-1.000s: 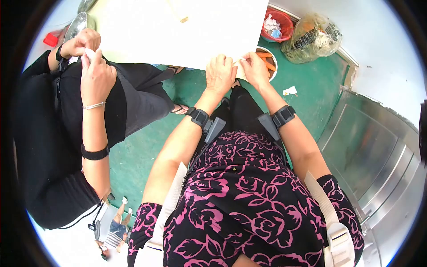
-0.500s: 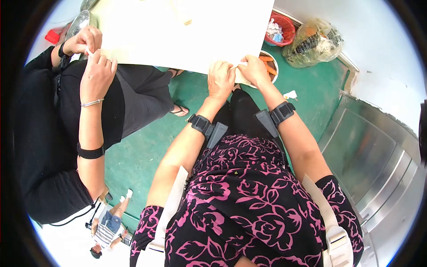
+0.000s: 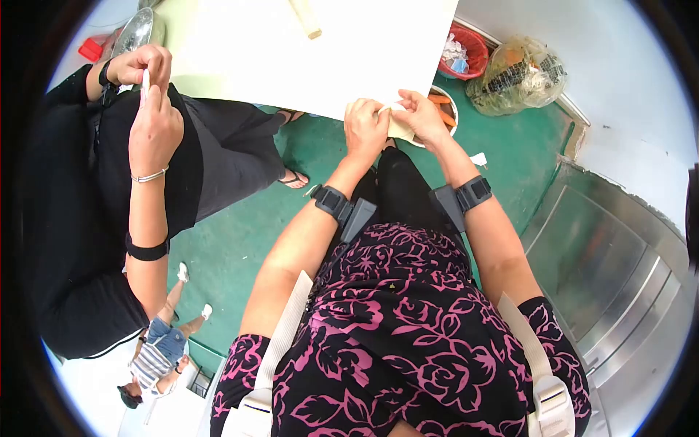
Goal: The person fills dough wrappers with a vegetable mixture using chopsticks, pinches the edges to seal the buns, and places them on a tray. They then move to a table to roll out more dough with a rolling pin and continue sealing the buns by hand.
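A small white piece is held between my two hands at the front edge of the pale table. My left hand has its fingers curled round the left end of it. At the other end, my right hand pinches it between thumb and fingers. A pale yellowish flap hangs below, between the hands. What exactly the white piece is cannot be made out. Farther up the table lies a light stick-like object.
A co-worker's hands hold a white piece at the left, near a metal bowl. Right of the table are a red-lined bin, a filled clear bag and a bucket with orange pieces. Another person stands lower left.
My right hand has opened its fingers slightly and shifted right, and more of the flap shows. The co-worker's white piece is now upright. The person at lower left has moved.
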Motion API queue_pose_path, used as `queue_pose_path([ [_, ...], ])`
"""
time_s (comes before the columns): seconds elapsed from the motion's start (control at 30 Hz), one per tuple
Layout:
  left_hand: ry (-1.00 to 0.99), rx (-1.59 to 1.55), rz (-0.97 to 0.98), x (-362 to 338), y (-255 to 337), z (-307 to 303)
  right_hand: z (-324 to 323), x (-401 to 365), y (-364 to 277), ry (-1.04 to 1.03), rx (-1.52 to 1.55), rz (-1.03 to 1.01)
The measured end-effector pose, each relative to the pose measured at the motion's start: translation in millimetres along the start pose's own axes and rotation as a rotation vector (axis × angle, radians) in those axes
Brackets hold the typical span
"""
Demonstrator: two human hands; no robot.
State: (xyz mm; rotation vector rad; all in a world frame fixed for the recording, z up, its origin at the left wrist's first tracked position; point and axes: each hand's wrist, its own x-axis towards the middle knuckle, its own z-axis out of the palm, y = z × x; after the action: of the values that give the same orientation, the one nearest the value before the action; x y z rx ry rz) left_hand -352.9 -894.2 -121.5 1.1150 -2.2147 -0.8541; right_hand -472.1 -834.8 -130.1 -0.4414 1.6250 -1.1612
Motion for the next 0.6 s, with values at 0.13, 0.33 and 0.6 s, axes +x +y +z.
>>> queue_pose_path([
  [0.13,0.012,-0.052,-0.008,-5,1,-5,8,-1,-15,0.063,-0.467,-0.137],
  [0.33,0.033,-0.037,-0.009,-3,-2,-4,7,1,-24,0.075,-0.674,-0.24],
  [0.6,-0.092,-0.724,-0.839,12,3,-18,13,-1,-7,-0.069,-0.203,-0.109],
])
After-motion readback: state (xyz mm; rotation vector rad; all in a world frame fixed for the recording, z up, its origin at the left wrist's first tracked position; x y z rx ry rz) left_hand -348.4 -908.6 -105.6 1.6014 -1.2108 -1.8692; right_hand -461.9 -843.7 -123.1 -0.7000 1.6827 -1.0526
